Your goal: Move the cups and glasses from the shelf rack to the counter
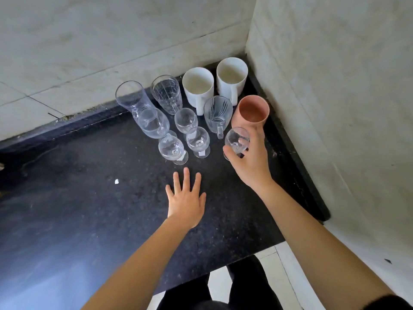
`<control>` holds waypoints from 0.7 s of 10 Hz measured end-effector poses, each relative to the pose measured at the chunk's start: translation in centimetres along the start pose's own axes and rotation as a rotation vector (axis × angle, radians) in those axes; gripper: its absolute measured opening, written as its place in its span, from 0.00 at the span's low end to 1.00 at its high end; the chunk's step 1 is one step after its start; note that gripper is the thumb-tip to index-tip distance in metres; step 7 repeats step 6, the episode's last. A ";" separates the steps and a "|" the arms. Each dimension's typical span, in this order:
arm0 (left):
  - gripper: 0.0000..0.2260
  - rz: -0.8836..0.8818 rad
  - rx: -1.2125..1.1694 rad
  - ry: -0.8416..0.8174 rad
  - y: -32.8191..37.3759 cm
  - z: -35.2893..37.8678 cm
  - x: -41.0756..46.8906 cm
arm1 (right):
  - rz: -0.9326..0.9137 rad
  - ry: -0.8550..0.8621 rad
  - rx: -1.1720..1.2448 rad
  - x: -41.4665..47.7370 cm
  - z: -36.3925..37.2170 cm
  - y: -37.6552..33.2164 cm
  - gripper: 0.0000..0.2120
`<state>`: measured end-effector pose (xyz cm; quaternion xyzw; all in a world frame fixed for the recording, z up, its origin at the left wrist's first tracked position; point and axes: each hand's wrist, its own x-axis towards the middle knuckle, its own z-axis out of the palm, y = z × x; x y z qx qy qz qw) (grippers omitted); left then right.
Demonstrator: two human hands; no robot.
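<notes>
Several cups and glasses stand grouped in the far right corner of the black counter (93, 198). Two white mugs (197, 86) (231, 73) stand at the back, with a pink cup (251, 111) to their right. A tall clear glass (131, 97), a ribbed glass mug (166, 92) and an etched glass mug (216, 114) stand among them. Small stemmed glasses (172, 148) (197, 140) (186, 120) stand in front. My right hand (250, 162) grips another small stemmed glass (237, 139) just in front of the pink cup. My left hand (186, 198) hovers open, fingers spread, over the counter.
Pale tiled walls (335, 86) close the corner behind and to the right of the glassware. A white scrap (116, 181) lies on the counter left of my left hand. The counter's front edge runs near my legs, with white floor tiles (279, 276) below.
</notes>
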<state>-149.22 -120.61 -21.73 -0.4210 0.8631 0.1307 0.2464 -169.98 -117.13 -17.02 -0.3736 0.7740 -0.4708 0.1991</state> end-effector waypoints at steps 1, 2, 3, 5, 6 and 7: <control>0.29 -0.001 0.027 0.008 -0.2 0.5 0.0 | -0.044 -0.035 0.007 0.2 0.0 0.7 0.27; 0.29 0.001 0.037 0.018 -0.3 0.9 0.1 | -0.064 -0.057 -0.016 0.1 -0.1 1.4 0.29; 0.29 0.006 0.040 0.013 -0.4 0.9 0.1 | -0.053 -0.066 -0.038 0.0 -0.2 1.7 0.30; 0.30 0.003 0.046 -0.024 -0.6 0.0 0.0 | -0.055 -0.056 -0.184 -0.1 -0.7 0.9 0.31; 0.31 0.039 0.030 -0.086 -0.8 -1.6 0.0 | -0.050 -0.060 -0.294 -0.7 -0.9 0.0 0.36; 0.31 0.039 0.030 -0.086 -0.8 -1.6 0.0 | -0.050 -0.060 -0.294 -0.7 -0.9 0.0 0.36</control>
